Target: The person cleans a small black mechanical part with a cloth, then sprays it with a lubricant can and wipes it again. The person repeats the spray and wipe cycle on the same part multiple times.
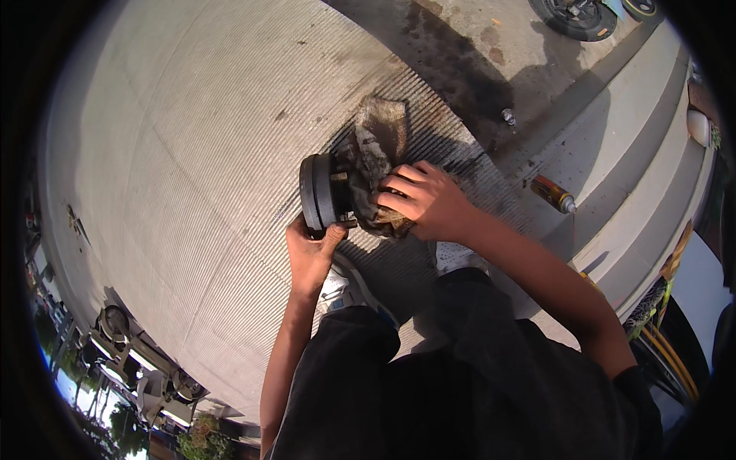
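My left hand (310, 249) grips the lower edge of a thick, round, black drum-like part (316, 192), thumb on one side and fingers behind it. The part stands on its edge, its flat side turned left; short studs or tabs stick out on its right side. A crumpled, stained grey-brown rag (381, 138) lies against that side. My right hand (429, 199) is bent over the lower end of the rag, its fingers curled into the cloth. Whether the rag reaches inside the part is hidden.
Ribbed concrete (215, 153) lies under my shoes, with dark wet stains beyond it. To the right are an orange-and-black spray can (552, 195) on its side and curved steps (644, 146). A motorcycle wheel (579, 17) is at the far right, a parked motorcycle (146, 368) at lower left.
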Available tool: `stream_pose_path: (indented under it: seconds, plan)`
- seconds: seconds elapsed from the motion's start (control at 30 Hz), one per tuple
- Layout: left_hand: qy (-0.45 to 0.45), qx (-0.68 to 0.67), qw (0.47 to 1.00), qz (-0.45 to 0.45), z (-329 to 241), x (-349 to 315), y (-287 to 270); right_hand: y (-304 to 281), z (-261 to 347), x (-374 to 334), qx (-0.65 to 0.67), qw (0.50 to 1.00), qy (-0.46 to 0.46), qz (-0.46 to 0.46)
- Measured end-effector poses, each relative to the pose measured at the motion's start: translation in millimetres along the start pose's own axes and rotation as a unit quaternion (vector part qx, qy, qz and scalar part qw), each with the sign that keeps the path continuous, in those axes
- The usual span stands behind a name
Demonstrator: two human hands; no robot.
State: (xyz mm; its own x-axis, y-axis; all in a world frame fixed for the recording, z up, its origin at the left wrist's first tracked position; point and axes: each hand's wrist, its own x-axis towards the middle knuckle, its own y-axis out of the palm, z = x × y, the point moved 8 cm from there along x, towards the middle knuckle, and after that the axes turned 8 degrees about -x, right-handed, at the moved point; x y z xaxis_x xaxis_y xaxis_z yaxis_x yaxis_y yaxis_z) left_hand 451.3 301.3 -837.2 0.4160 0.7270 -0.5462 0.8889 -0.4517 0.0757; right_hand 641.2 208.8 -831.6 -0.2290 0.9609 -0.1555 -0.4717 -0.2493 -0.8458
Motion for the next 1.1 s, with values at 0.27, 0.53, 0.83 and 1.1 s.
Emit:
stream_pose_path:
  seconds: [0.27, 0.53, 0.83, 1.1]
  plan:
    - [0.055, 0.044, 0.997, -0.028, 0, 4, 2, -46, -22, 34, 0.133, 0.987, 0.081, -0.029]
    - [-0.002, -0.006, 0.988, -0.153, -20, 30, -16, -4, -47, 68, 0.442, 0.876, 0.193, 0.002]
    - [-0.093, -0.338, 0.935, -0.051, -94, -8, -13, -51, 3, 48, 0.654, 0.746, 0.123, -0.02]
    - [-0.131, -0.545, 0.826, 0.055, -78, -11, 0, -100, 15, 37, 0.634, 0.751, 0.182, -0.034]
